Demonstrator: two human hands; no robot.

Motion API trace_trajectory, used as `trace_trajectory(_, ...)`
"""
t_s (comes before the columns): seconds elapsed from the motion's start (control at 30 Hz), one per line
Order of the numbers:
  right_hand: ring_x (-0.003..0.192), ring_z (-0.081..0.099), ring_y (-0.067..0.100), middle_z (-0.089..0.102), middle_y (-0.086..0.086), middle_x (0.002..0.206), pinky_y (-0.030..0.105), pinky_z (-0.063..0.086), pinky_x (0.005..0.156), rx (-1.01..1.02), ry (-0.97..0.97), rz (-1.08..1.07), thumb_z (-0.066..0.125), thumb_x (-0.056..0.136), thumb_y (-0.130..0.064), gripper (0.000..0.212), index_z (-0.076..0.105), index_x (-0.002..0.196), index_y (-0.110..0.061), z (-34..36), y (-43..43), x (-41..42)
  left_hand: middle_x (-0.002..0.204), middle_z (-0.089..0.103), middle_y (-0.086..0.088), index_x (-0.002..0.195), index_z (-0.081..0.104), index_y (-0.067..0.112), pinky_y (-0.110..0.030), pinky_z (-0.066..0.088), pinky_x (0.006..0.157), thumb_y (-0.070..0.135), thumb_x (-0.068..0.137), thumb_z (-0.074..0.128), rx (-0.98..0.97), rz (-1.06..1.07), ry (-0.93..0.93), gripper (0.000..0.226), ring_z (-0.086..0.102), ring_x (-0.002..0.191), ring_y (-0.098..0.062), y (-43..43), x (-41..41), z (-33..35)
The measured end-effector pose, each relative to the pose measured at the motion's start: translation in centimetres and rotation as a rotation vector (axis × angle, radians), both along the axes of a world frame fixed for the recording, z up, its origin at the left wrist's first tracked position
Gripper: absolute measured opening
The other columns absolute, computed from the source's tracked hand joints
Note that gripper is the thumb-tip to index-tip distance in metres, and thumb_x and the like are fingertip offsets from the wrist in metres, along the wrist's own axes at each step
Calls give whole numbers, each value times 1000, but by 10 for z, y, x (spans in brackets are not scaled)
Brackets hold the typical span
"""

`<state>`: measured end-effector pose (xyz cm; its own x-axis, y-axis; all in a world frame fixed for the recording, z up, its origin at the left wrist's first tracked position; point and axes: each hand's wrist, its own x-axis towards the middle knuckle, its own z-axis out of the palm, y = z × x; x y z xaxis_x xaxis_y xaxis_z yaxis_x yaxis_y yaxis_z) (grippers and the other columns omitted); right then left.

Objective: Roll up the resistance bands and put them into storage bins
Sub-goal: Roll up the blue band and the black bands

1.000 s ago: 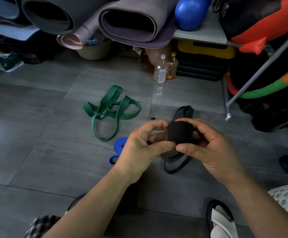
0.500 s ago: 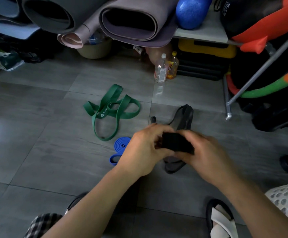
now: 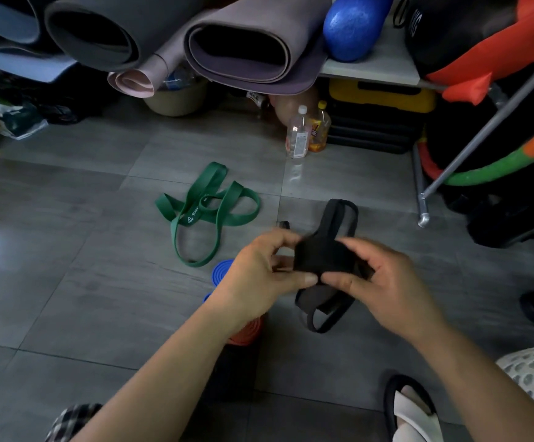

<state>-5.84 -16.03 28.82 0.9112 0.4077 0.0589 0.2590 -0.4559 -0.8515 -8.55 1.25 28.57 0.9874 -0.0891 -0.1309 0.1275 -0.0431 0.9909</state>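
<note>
Grey floor tiles (image 3: 84, 282) lie under my work: left hand (image 3: 265, 269) and right hand (image 3: 386, 279) both pinch the half-rolled black band (image 3: 315, 256) above them, tail dangling. I should pin each turn with thumbs, edges aligned.
</note>
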Motion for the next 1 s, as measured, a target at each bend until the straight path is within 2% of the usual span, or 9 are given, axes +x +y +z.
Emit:
trace_trajectory(0.07, 92, 56, 9, 56, -15, 93, 20, 40, 73, -340, -205, 71, 72, 74, -31, 38, 62, 110, -21, -3, 0, 1, 106, 50, 10, 111, 59, 23, -23, 50, 81, 2, 70, 76, 470, -93, -170, 50, 58, 93, -11, 1, 0, -3)
trace_trajectory(0.13, 91, 52, 8, 51, -15, 94, 20, 37, 73, -429, -255, 112, 69, 76, -33, 39, 60, 111, -20, -4, 3, 0, 102, 55, 10, 115, 61, 21, -27, 48, 86, 5, 69, 75, 577, -110, -244, 50, 57, 95, -12, -3, -2, -4)
trace_trajectory(0.3, 105, 52, -2, 56, -19, 106, 8, 39, 88, 44, -39, 55, 68, 61, -54, 48, 55, 106, -45, 5, -2, 5, 87, 65, 11, 93, 60, 23, -14, 51, 66, -14, 68, 70, 18, 57, -97, 45, 64, 78, -2, 0, -1, 4)
trace_trajectory(0.4, 106, 58, 5, 62, -15, 109, 17, 48, 87, 272, 95, 66, 73, 58, -55, 50, 60, 106, -47, 7, 0, 4, 82, 69, 14, 95, 58, 17, -16, 51, 60, -18, 69, 64, -238, 68, -54, 44, 66, 75, -4, -4, -3, 6)
trace_trajectory(0.6, 98, 58, -9, 65, -28, 101, 7, 44, 79, 208, 79, 5, 72, 61, -33, 46, 55, 103, -39, 11, 1, 3, 83, 69, 14, 97, 57, 14, -14, 51, 60, -19, 71, 59, -336, 74, -31, 42, 67, 74, -5, -8, -2, 2)
trace_trajectory(0.67, 97, 61, -4, 68, -18, 100, 14, 48, 82, 72, 8, 17, 71, 64, -34, 45, 59, 107, -34, 14, -3, 3, 86, 67, 14, 98, 57, 18, -14, 50, 64, -17, 73, 62, -214, 41, -30, 43, 66, 77, -2, -7, -2, 2)
trace_trajectory(0.77, 91, 62, 8, 68, -8, 99, 25, 48, 78, -377, -200, 62, 73, 72, -31, 44, 60, 114, -23, 10, -4, 0, 101, 56, 12, 112, 58, 21, -24, 49, 80, 3, 72, 74, 447, -100, -209, 47, 59, 91, -7, -4, -1, -6)
trace_trajectory(0.83, 89, 60, 10, 66, -7, 98, 24, 43, 73, -533, -318, 65, 72, 74, -34, 43, 60, 113, -23, 5, -1, -3, 97, 54, 11, 112, 61, 21, -30, 50, 83, 6, 69, 76, 593, -92, -275, 48, 57, 89, -11, -4, -1, -9)
trace_trajectory(1.0, 95, 54, -9, 63, -21, 96, 5, 40, 78, 31, -3, -1, 82, 57, -40, 49, 57, 100, -41, 10, -5, 4, 90, 66, -3, 94, 58, 19, -15, 51, 70, -15, 66, 69, -60, 57, -146, 45, 65, 78, -4, 0, 0, 2)
